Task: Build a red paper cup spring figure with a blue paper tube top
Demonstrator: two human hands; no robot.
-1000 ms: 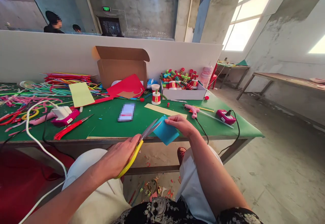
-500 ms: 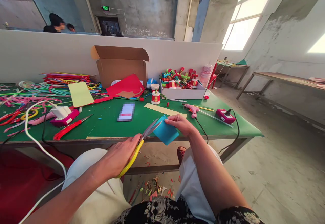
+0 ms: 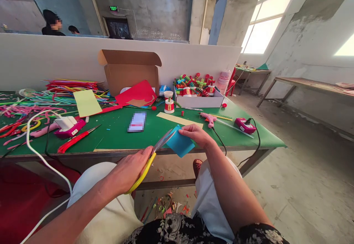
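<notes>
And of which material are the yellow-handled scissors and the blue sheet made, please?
The scissors have blades that look like smooth metal, going by their grey shine; the visible handle is probably glossy plastic, evenly yellow. The blue sheet seems matte paper or thin card: flat, straight-edged, without strong shine.

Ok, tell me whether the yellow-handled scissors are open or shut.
Slightly open: the scissors show their blade tips apart, at the edge of the blue paper.

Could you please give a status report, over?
Left hand holding yellow scissors. Right hand pinching blue paper, open blades at its edge. Pink glue gun beyond.
</notes>
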